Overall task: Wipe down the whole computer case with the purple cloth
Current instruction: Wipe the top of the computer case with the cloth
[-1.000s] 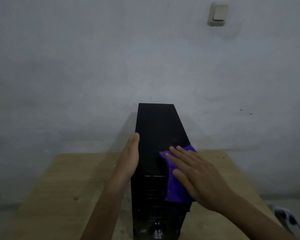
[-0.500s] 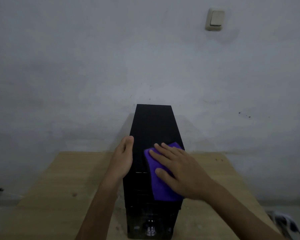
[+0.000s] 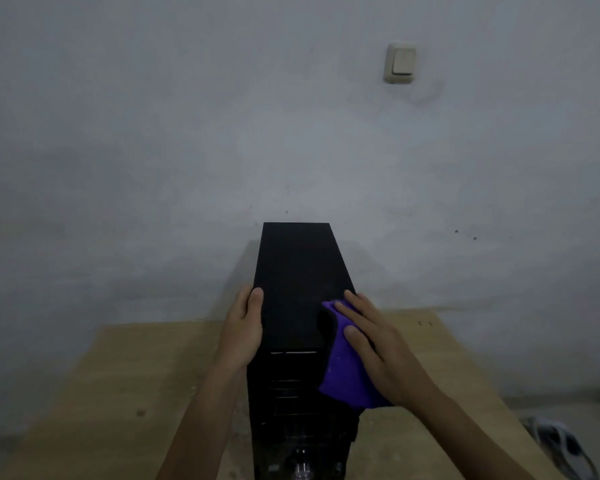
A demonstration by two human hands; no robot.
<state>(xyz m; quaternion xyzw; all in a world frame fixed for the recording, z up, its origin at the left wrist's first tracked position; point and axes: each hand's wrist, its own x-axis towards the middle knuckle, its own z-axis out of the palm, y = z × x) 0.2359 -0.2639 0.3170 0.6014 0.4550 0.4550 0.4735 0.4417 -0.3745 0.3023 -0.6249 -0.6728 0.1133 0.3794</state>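
A tall black computer case (image 3: 297,271) stands upright on a wooden table (image 3: 125,382), its front panel facing me. The purple cloth (image 3: 343,375) lies over the case's top right edge and hangs down the right front corner. My right hand (image 3: 378,344) presses flat on the cloth with straight fingers. My left hand (image 3: 243,327) steadies the case's left side, thumb on the top edge, fingers hidden behind the side panel.
A grey wall rises right behind the case, with a light switch (image 3: 400,62) high on the right. On the floor at the lower right lies a dark and white object (image 3: 561,445). Bare tabletop extends to both sides of the case.
My right hand slid the cloth left across the case top, then back to the right edge. The left hand stayed on the left side; its thumb now lies on the top edge.
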